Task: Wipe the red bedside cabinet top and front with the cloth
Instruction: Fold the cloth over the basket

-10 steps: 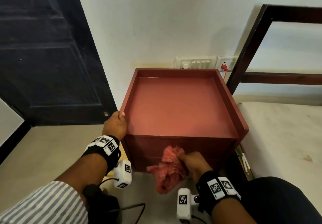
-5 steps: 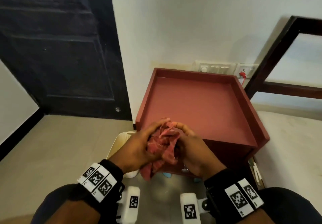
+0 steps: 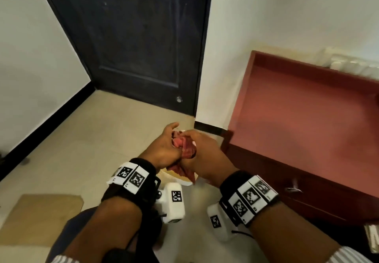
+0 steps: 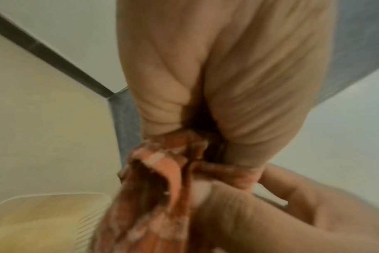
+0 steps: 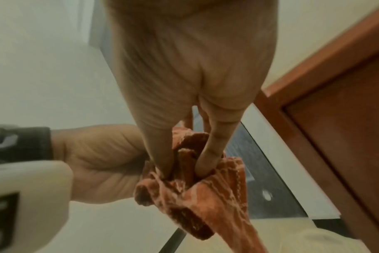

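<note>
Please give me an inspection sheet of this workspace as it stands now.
Surface: cabinet top bare; drawer handle on the front.
Job's things: red cloth bunched between both hands, off the cabinet.
Clutter: cream slatted basket under the hands; cardboard on the floor.
Hands: left hand and right hand both grip the cloth.
Cables: nothing seen clearly.
Surroundings: dark door, white wall, switch panel, blurred.

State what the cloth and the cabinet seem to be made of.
Cloth: soft woven fabric, probably cotton; it crumples and shows ribbed, pale-striped weave.
Cabinet: rigid board, likely wood or laminate, with a smooth matte red finish; which one cannot be told.
</note>
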Available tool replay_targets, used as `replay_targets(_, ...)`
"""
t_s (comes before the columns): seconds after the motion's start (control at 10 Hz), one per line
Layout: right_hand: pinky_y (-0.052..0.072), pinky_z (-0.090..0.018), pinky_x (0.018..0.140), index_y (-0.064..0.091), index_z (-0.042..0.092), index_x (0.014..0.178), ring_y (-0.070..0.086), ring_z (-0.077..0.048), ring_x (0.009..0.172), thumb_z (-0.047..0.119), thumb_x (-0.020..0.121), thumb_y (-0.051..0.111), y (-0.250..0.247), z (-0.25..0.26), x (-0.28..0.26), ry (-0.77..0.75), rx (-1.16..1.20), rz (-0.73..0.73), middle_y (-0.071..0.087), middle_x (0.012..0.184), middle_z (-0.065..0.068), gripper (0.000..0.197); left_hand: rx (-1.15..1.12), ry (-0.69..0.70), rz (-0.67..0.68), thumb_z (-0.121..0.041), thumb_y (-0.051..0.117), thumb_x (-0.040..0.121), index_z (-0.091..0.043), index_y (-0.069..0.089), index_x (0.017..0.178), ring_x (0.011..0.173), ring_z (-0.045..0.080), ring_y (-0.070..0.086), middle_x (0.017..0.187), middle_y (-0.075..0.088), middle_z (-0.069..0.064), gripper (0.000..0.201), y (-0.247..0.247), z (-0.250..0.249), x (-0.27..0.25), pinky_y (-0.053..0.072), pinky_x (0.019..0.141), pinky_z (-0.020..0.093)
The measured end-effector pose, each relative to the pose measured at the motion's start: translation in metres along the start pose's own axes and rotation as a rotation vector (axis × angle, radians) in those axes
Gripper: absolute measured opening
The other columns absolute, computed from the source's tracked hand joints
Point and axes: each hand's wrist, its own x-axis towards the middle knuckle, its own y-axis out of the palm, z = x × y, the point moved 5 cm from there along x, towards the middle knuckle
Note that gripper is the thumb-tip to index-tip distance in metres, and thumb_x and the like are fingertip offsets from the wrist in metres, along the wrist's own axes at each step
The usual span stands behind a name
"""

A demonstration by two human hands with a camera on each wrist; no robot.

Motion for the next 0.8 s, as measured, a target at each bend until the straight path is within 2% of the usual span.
replay_targets(0.1, 0.058, -0.033, 0.074, 0.063, 0.015, 0.114, 0.068, -0.019, 0.081, 0.010, 0.076, 0.076, 0.046, -0.030, 0.022, 0.140, 0.157, 0.046, 0.069, 0.095, 0.000, 0.040, 0.086, -0.244, -0.070, -0.022, 0.085, 0.080, -0.023, 0.041, 0.149, 0.103, 0.028, 0.070, 0.125, 0.068, 0.008, 0.082, -0.008, 0.048, 0.024, 0.059, 0.082, 0.037)
replay_targets(0.2, 0.056, -0.022, 0.058, 0.065, 0.012, 0.110, 0.066, -0.017, 0.070, 0.003, 0.078, 0.071, 0.091, -0.060, 0.043, 0.215, 0.252, 0.088, 0.068, 0.086, 0.000, 0.034, 0.324, -0.413, -0.181, -0.035, 0.076, 0.087, -0.007, 0.064, 0.115, 0.098, 0.027, 0.067, 0.117, 0.071, 0.012, 0.041, -0.022, 0.077, 0.041, 0.050, 0.063, 0.028)
replay_targets(0.3, 0.049, -0.013, 0.063, 0.065, 0.019, 0.093, 0.063, -0.013, 0.079, 0.007, 0.081, 0.070, 0.120, -0.101, 0.070, 0.331, 0.251, 0.052, 0.067, 0.086, 0.004, 0.017, 0.372, -0.423, -0.246, -0.032, 0.072, 0.093, -0.005, 0.057, 0.123, 0.110, 0.030, 0.064, 0.124, 0.065, 0.013, 0.043, -0.028, 0.082, 0.052, 0.043, 0.071, 0.026)
replay_targets(0.4, 0.054, -0.030, 0.083, 0.065, 0.019, 0.097, 0.066, -0.023, 0.096, 0.017, 0.082, 0.069, 0.137, -0.155, 0.087, 0.591, 0.224, -0.058, 0.070, 0.102, -0.002, 0.015, 0.431, -0.404, -0.211, -0.030, 0.068, 0.093, -0.010, 0.055, 0.130, 0.116, 0.030, 0.064, 0.127, 0.065, 0.013, 0.044, -0.021, 0.076, 0.060, 0.050, 0.084, 0.030)
replay_targets(0.5, 0.049, -0.029, 0.079, 0.064, 0.011, 0.110, 0.063, -0.029, 0.098, 0.012, 0.088, 0.060, 0.153, -0.197, 0.099, 0.801, 0.227, -0.117, 0.067, 0.112, -0.011, 0.022, 0.493, -0.412, -0.123, -0.034, 0.066, 0.093, -0.015, 0.056, 0.132, 0.117, 0.029, 0.063, 0.130, 0.063, 0.010, 0.045, -0.007, 0.065, 0.059, 0.051, 0.092, 0.032)
replay_targets(0.6, 0.043, -0.028, 0.081, 0.066, 0.008, 0.116, 0.064, -0.034, 0.108, 0.020, 0.091, 0.062, 0.167, -0.220, 0.110, 0.888, 0.235, -0.123, 0.067, 0.120, -0.015, 0.027, 0.506, -0.403, -0.064, -0.050, 0.062, 0.087, -0.015, 0.057, 0.131, 0.116, 0.029, 0.063, 0.122, 0.063, 0.007, 0.056, 0.003, 0.057, 0.056, 0.052, 0.096, 0.035)
replay_targets(0.7, 0.047, -0.024, 0.089, 0.069, 0.015, 0.120, 0.065, -0.027, 0.109, 0.033, 0.089, 0.066, 0.178, -0.234, 0.123, 0.823, 0.314, -0.120, 0.070, 0.119, -0.006, 0.036, 0.548, -0.374, -0.062, -0.043, 0.060, 0.093, -0.018, 0.058, 0.129, 0.115, 0.030, 0.064, 0.123, 0.065, 0.007, 0.044, 0.008, 0.053, 0.058, 0.054, 0.097, 0.040)
replay_targets(0.8, 0.049, -0.025, 0.082, 0.066, 0.007, 0.124, 0.064, -0.028, 0.109, 0.011, 0.092, 0.064, 0.178, -0.229, 0.132, 0.712, 0.341, -0.038, 0.066, 0.120, -0.009, 0.032, 0.541, -0.349, -0.068, -0.032, 0.059, 0.096, -0.020, 0.061, 0.124, 0.114, 0.034, 0.064, 0.124, 0.066, 0.011, 0.031, 0.012, 0.050, 0.061, 0.054, 0.098, 0.046)
